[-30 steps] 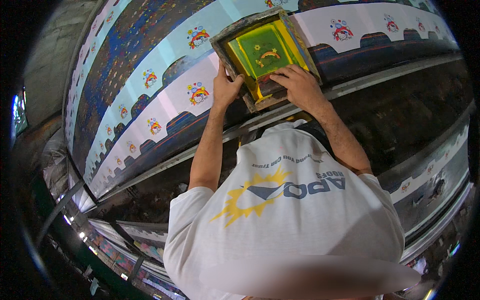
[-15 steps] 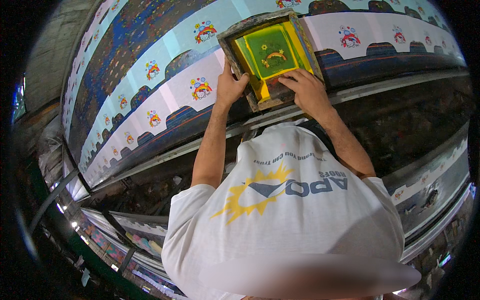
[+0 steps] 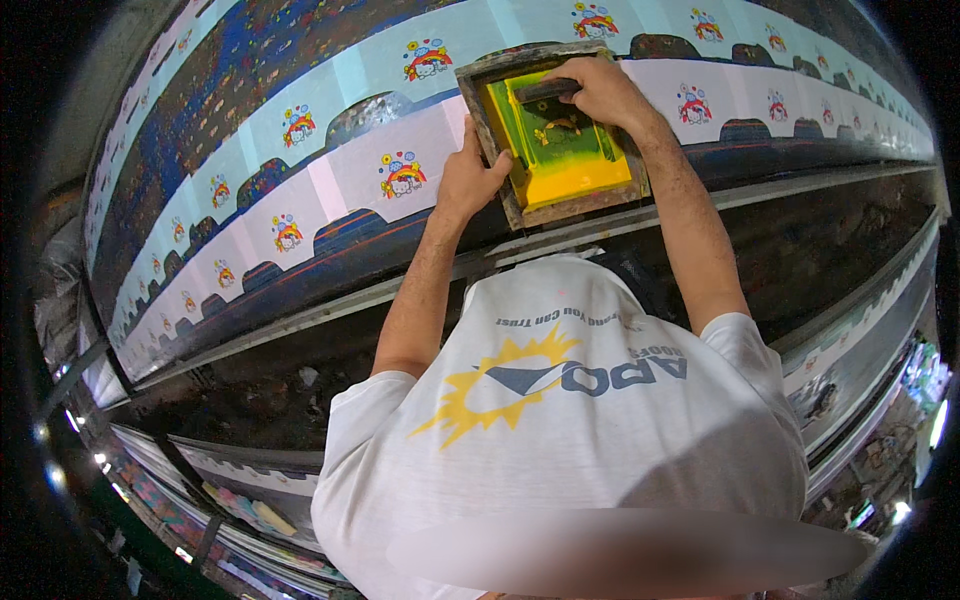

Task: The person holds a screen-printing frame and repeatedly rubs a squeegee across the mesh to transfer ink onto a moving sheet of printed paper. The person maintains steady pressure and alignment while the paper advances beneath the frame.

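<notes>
squeegee (image 3: 540, 91) in the right hand (image 3: 598, 88) was what i saw first through the distant head camera: those fingers were curled closed around its dark handle, near the far end of the mesh. the wood-framed printing screen (image 3: 580, 207) lay over the pale pink strip (image 3: 350, 178), with yellow ink (image 3: 570, 184) pooled along its near side. the left hand (image 3: 470, 180) had hold of the frame's left rail, thumb over it and forefinger outside, partly spread. i saw rainbow cartoon prints (image 3: 402, 177) on the strip left of the screen.
</notes>
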A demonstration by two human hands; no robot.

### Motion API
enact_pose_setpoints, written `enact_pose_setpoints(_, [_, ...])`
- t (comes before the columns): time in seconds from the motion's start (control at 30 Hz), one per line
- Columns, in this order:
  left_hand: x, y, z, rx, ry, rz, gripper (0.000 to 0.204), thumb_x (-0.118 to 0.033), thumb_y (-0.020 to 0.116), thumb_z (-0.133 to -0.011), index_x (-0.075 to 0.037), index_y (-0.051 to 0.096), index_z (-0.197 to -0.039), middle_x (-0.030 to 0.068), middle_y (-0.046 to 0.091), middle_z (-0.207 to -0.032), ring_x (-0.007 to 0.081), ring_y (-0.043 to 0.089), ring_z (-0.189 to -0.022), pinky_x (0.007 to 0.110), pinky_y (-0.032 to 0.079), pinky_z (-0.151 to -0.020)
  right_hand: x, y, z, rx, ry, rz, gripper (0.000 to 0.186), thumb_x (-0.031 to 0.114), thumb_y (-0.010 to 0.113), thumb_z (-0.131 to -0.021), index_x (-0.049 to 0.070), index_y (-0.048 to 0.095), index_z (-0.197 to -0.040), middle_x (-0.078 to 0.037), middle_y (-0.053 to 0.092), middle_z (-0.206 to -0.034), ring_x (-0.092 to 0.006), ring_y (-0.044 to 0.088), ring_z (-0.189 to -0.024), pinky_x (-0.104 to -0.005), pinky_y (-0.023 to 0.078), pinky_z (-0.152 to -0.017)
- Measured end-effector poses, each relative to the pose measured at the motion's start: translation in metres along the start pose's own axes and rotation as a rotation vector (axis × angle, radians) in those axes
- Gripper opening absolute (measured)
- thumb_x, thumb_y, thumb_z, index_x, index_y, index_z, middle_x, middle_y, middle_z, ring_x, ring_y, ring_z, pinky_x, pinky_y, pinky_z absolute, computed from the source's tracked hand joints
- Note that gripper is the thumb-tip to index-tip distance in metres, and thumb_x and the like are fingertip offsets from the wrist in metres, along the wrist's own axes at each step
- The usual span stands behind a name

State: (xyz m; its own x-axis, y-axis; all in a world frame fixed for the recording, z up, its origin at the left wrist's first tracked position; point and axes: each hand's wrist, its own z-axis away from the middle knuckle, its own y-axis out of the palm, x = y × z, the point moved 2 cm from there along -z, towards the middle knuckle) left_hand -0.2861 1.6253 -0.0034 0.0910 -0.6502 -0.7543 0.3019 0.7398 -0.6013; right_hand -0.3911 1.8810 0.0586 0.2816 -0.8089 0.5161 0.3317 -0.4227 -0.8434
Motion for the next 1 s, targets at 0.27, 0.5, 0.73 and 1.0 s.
enact_pose_setpoints(0.27, [-0.006, -0.001, 0.0, 0.038, -0.071, -0.068, 0.105, -0.042, 0.072, -0.095, 0.011, 0.016, -0.167, 0.0376, 0.074, -0.09, 0.0546, 0.075, -0.087, 0.059, 0.062, -0.079, 0.007, 0.008, -0.001, -0.011, 0.019, 0.034, 0.041, -0.003, 0.073, -0.092, 0.011, 0.079, -0.13, -0.018, 0.078, -0.123, -0.0381, 0.072, -0.116, -0.0467, 0.056, -0.105])
enact_pose_setpoints(0.5, [-0.008, 0.0, -0.005, 0.036, -0.074, -0.057, 0.112, -0.039, 0.073, -0.091, 0.014, 0.01, -0.166, 0.0384, 0.073, -0.092, 0.0541, 0.075, -0.088, 0.059, 0.061, -0.08, 0.027, 0.038, 0.113, -0.017, 0.023, -0.017, 0.063, -0.01, 0.061, -0.078, 0.011, 0.075, -0.135, -0.015, 0.072, -0.134, -0.0381, 0.064, -0.129, -0.0485, 0.051, -0.114])
enact_pose_setpoints(0.73, [-0.012, -0.005, -0.004, 0.036, -0.077, -0.045, 0.113, -0.035, 0.073, -0.088, 0.011, 0.009, -0.168, 0.0292, 0.075, -0.081, 0.0474, 0.076, -0.079, 0.052, 0.062, -0.073, 0.043, 0.046, 0.155, -0.086, 0.051, -0.037, 0.064, -0.012, 0.058, -0.079, 0.011, 0.074, -0.136, -0.009, 0.069, -0.137, -0.0339, 0.06, -0.132, -0.0467, 0.051, -0.115])
enact_pose_setpoints(1.0, [-0.088, 0.05, -0.014, -0.061, 0.027, -0.083, 0.113, -0.03, 0.076, -0.088, 0.012, 0.009, -0.168, 0.0213, 0.071, -0.067, 0.0392, 0.072, -0.06, 0.047, 0.058, -0.058, -0.036, 0.0, 0.195, -0.171, -0.016, -0.022, 0.059, -0.008, 0.063, -0.082, 0.013, 0.075, -0.136, -0.005, 0.07, -0.137, -0.0303, 0.061, -0.133, -0.0454, 0.051, -0.116])
